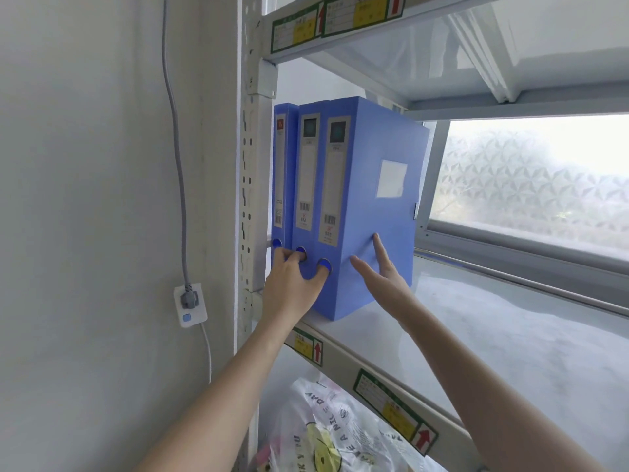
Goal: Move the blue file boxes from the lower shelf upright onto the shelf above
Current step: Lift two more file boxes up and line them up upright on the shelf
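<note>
Three blue file boxes stand upright side by side at the left end of the upper shelf (510,338): a thin one (284,172) against the post, a middle one (308,172), and the rightmost one (377,206) with a white label on its side. My left hand (292,284) presses flat on the lower spines, with fingers at the round finger holes of the boxes. My right hand (381,270) lies open against the right side of the rightmost box, fingers spread.
A printed plastic bag (333,434) lies on the lower shelf below. The perforated shelf post (250,185) stands left of the boxes. A wall socket with a plug and cable (189,301) is on the wall at left. A frosted window (531,185) is behind the shelf.
</note>
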